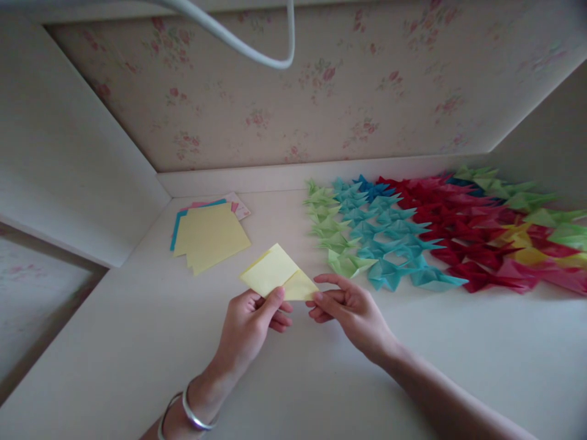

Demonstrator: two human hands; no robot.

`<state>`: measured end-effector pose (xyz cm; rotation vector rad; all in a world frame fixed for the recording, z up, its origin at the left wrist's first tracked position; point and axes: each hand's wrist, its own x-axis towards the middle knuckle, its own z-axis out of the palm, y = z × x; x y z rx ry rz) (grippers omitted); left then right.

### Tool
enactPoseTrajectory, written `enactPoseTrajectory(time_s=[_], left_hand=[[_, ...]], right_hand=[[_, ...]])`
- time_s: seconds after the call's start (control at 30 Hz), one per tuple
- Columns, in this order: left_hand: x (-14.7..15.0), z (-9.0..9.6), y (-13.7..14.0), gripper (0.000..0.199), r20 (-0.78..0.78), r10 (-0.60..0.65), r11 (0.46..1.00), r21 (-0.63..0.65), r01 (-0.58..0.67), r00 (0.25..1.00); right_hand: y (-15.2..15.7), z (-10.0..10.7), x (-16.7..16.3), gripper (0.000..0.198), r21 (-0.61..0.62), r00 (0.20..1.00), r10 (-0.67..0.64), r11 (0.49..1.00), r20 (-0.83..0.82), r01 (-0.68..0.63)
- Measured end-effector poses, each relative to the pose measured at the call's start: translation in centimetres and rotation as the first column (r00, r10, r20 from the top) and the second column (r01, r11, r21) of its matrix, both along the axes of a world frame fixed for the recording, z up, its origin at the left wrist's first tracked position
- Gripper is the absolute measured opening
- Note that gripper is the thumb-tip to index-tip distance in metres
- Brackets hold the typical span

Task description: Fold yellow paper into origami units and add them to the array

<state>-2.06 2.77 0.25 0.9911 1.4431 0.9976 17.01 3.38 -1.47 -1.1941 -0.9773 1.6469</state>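
A pale yellow sheet of origami paper [270, 269], partly folded with a triangular flap at its right, is held up above the white desk. My left hand [250, 324] pinches its lower edge between thumb and fingers. At the right-hand corner, the thumb and index fingertip of my right hand [351, 311] close on the paper. Beyond, to the left, lies a loose stack of square paper sheets [213, 235], yellow on top with blue, pink and patterned edges showing.
Rows of folded paper cranes [394, 226] in green, turquoise, blue, red, pink and yellow cover the desk's back right. A white cable [247, 52] hangs at the top before a floral-papered wall [275, 110]. A white cabinet side [77, 140] stands at left.
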Motion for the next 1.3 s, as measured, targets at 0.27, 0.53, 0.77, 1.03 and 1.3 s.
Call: enactPoseTrajectory(time_s=[0.27,0.53,0.77,1.03,1.3], left_hand=[[-0.2,0.1,0.0,0.034,0.267,-0.022,0.999,-0.032,0.032,0.963],[-0.8,0.5,0.0,0.043,0.144,-0.145,0.987,0.096,0.132,0.979],[-0.9,0.2,-0.2,0.042,0.283,-0.155,0.984,0.131,0.122,0.947],[-0.8,-0.1,0.0,0.055,0.052,-0.013,0.995,0.101,0.008,0.999],[-0.4,0.0,0.1,0.036,0.24,-0.115,0.993,0.038,0.109,0.964]], right_hand=[[0.1,-0.8,-0.4,0.036,0.103,0.998,0.052,0.993,0.039,-0.056],[-0.7,-1.4,0.4,0.056,0.483,0.962,-0.096,0.875,0.254,-0.04],[-1.5,-1.3,0.6,0.048,0.817,0.838,-0.246,0.468,0.487,-0.338],[-1.1,-1.0,0.5,0.022,0.823,0.833,-0.263,0.459,0.486,-0.335],[-1.6,-1.2,0.2,0.015,0.788,0.806,-0.252,0.492,0.535,-0.369]])
